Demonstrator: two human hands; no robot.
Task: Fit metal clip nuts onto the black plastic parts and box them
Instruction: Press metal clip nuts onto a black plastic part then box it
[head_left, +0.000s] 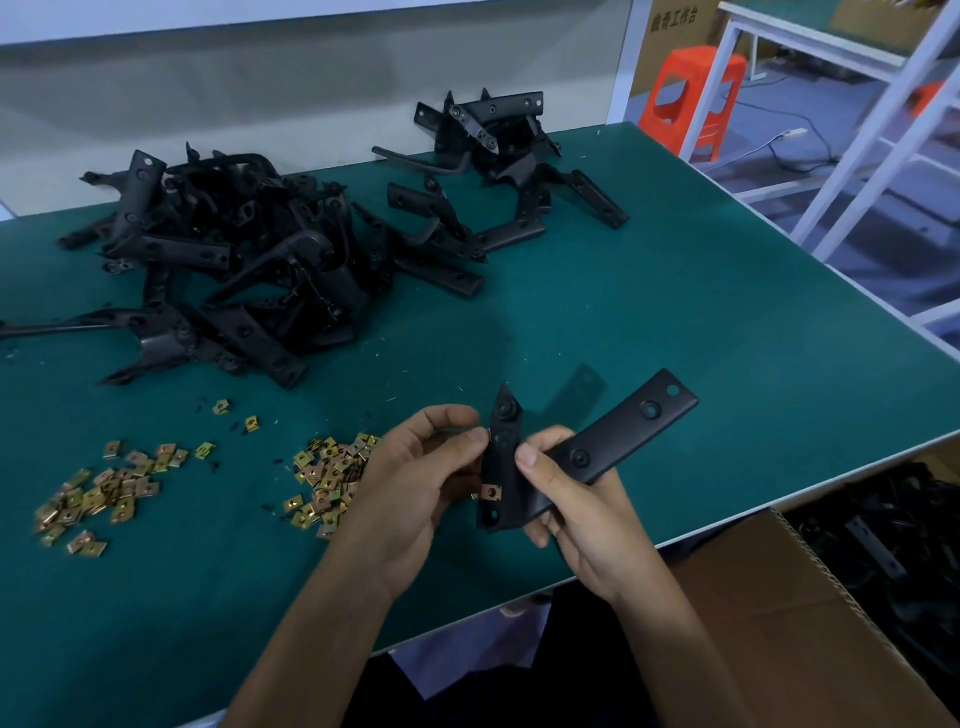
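Held part: The black plastic part, an angled piece with a long flat arm and a short pointed arm, is in the air over the near edge of the table, between both hands.
Right hand: The right hand grips the long arm close to the bend, with the thumb on top and the fingers curled under.
Left hand: The left hand pinches the left edge of the short arm between thumb and forefinger. I cannot tell if a nut is hidden under these fingertips.
Clip nut: One clip nut sits on the same edge, below the pinch and just above an open hole. Whether it is pushed fully home is not clear.
Nut supply: The nearest heap of clip nuts lies just left of the held part, partly behind the left hand. A second heap lies farther left.
Waiting parts: The large pile of black parts is beyond the held part and to its left. A smaller pile is straight beyond it.
Box: The cardboard box stands below and right of the held part, off the table.
Step, as I judge: fitting nuts on the short arm; boxing comes after.
Risk: If the nut goes on tilted or only halfway, its thread will probably miss the hole, or it may fall off in the box.
Risk: The thin metal edge could slip from the pinch and drop among the loose nuts.
Risk: The free long arm may swing if the right grip loosens.
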